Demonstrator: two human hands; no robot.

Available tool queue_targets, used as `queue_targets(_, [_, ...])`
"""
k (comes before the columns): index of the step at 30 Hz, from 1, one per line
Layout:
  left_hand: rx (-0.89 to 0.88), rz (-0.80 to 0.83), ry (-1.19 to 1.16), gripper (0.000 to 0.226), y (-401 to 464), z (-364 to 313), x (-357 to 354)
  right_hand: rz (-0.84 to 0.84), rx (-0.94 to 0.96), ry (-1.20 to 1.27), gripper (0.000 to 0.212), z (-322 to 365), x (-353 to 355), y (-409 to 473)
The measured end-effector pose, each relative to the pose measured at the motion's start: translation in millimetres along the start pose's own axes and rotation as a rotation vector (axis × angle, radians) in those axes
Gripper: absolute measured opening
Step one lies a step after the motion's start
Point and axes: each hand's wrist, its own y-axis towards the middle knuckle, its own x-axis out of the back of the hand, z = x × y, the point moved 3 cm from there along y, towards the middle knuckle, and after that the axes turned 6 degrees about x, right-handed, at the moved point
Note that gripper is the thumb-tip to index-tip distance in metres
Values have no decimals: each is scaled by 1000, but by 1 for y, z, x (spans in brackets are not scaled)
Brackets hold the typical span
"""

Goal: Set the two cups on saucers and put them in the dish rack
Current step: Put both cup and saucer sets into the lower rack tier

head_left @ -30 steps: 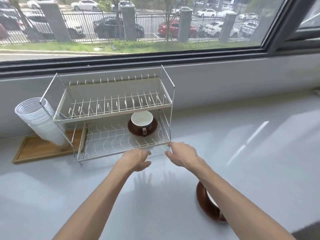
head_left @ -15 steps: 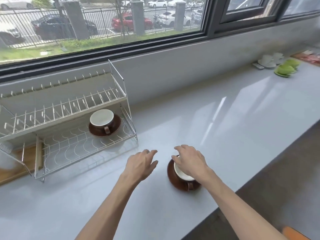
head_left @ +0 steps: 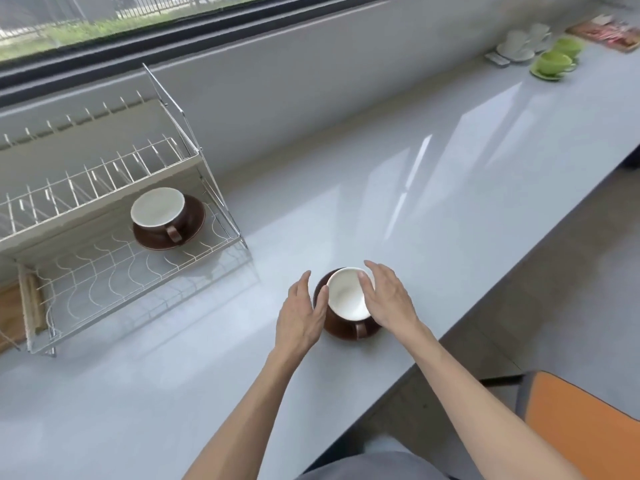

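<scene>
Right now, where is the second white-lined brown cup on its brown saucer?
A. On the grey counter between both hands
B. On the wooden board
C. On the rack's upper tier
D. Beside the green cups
A: the second brown cup sits on its saucer on the grey counter, flanked by the left hand and right hand.

Both hands have left the rack [head_left: 145, 261] front; the left hand [head_left: 300, 315] and right hand [head_left: 388, 299] now flank the cup [head_left: 347, 298] on its saucer [head_left: 341, 332] on the surface [head_left: 450, 220], fingers spread, neither closed in a grip
</scene>
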Motion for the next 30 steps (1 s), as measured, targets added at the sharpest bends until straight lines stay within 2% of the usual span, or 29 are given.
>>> queue_targets(5, [134,94,-112,67,12,7,-13,20,-37,72,48,-12,-9,7])
queue_targets(10, [136,177,-147,64,21,2,-17,33,-43,84,43,-20,-11,17])
queue_targets(20, [118,184,-179,39,25,-4,-12,55,-56,108,42,-23,-9,24])
queue_targets(30, [145,137,-185,37,18,6,12,97,8,117,41,0,-15,21])
